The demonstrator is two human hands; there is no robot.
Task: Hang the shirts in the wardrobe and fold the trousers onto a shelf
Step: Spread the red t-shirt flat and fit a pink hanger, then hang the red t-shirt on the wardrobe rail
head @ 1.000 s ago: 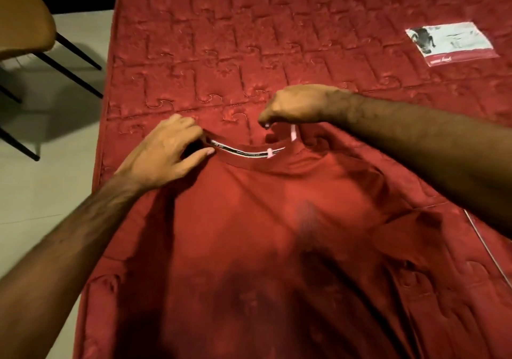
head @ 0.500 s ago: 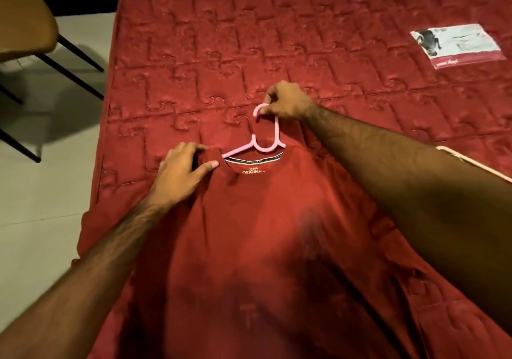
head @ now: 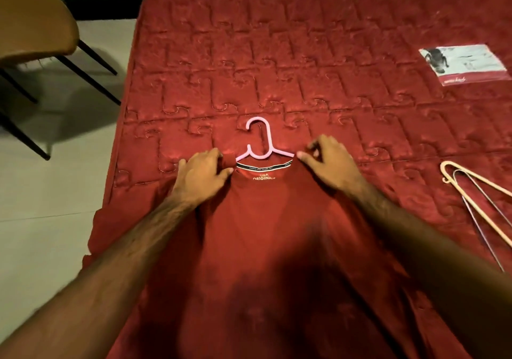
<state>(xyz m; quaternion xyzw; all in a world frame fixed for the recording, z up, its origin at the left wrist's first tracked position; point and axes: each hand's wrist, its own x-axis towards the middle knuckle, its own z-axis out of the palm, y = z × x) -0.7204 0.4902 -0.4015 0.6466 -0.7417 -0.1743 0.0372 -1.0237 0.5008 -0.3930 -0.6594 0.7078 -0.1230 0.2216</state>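
Item: red shirt — lies flat, front up, on the red quilted mattress, collar toward the far edge, hem toward the person. Its long axis runs straight away from the viewer.

Item: pink hanger — threaded through the collar, hook clear of the neckline and pointing away along the same axis; its shoulders sit under the fabric. The hook lies just beyond and between both hands, about equally near each.

Left hand: fingers curled, pinching the shirt's fabric at the left side of the collar. Right hand: fingertips pinching the fabric at the right side of the collar, where the hanger arm enters.

Judgement: the shirt is being seated on the hanger; lifting by the hook looks next, a short forward reach for either hand.

Change: half a second ago the right hand gripped the hook itself and the left rested by the collar; now the hook is free and both hands hold the neckline.

Also present: spare hangers well to the right, a printed packet at far right, a chair on the floor to the left.
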